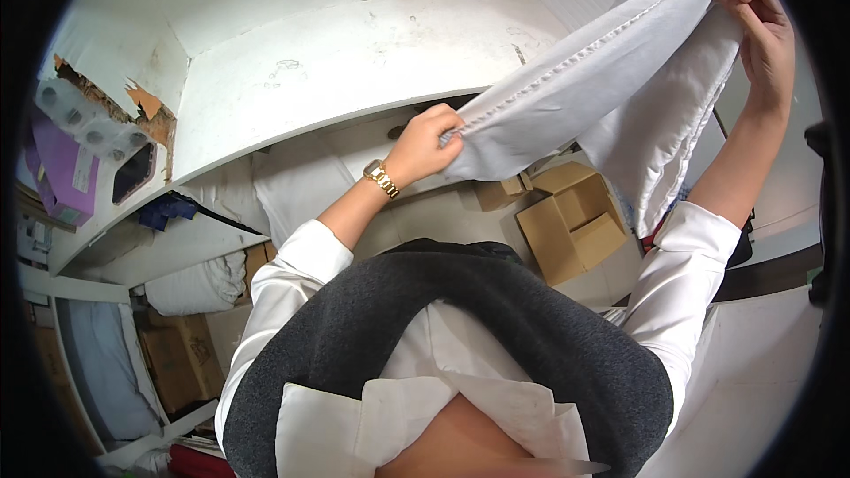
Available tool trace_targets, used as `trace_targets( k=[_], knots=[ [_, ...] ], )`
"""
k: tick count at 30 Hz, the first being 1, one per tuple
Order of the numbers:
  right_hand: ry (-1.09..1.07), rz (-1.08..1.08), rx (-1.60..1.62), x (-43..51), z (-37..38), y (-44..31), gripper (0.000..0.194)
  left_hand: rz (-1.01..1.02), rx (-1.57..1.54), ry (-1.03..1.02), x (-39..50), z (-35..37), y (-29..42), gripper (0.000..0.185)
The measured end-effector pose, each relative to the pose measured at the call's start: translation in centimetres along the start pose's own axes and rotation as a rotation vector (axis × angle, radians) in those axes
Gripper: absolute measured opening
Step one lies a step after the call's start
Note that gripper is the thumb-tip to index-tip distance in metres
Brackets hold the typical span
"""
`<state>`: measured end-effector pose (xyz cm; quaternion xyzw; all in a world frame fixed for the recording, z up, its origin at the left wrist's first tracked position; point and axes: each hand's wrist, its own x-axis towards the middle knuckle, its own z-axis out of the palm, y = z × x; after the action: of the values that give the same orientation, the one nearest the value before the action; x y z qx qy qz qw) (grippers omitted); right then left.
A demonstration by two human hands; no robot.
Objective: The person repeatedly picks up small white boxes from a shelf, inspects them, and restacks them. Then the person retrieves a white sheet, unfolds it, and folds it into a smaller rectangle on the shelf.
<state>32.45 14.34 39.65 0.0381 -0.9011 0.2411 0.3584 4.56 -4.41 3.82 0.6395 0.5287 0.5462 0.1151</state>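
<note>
A white cloth (564,86) with a stitched seam is stretched slantwise between my two hands, raised above the right end of a white shelf. My left hand (426,139) pinches its lower left end, near the shelf's front edge. At the upper right, my right hand (757,26) grips the top corner between thumb and fingers. From the right hand a second fold of the fabric hangs down, its piped edge showing a narrow gap. I cannot tell whether it is a pillowcase or another cover. A gold wristwatch (381,178) is on my left wrist.
The white shelf (345,60) with scuff marks spans the front. Toilet rolls (86,119), a purple box (63,162) and a smartphone (135,172) lie at its left end. Below, an open cardboard box (564,259) stands on the floor, with white bedding (199,282) to the left.
</note>
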Motion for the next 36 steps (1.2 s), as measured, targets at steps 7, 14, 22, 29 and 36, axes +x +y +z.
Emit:
trace_targets(
  k=[7, 14, 22, 29, 36],
  knots=[
    [0.076, 0.035, -0.056, -0.3, -2.0, 0.2, 0.009, -0.17, 0.19, -0.142, -2.0, -0.1, -3.2, 0.019],
    [0.228, 0.263, -0.09, -3.0, -4.4, 2.7, 0.006, -0.357, -0.352, -0.038, -3.8, -4.5, -4.0, 0.011],
    [0.396, 0.493, -0.104, -6.2, -5.7, 6.7, 0.016, -0.31, -0.454, -0.058, -3.0, -14.0, 0.8, 0.019],
    [0.24, 0.636, -0.216, -5.3, -2.7, 8.3, 0.036, -0.129, 0.067, 0.234, -1.4, -18.9, 4.2, 0.017],
    [0.291, 0.427, -0.282, -3.7, -0.4, 6.7, 0.026, -0.277, 0.173, 0.181, -2.5, -19.1, 2.9, 0.015]
  ],
)
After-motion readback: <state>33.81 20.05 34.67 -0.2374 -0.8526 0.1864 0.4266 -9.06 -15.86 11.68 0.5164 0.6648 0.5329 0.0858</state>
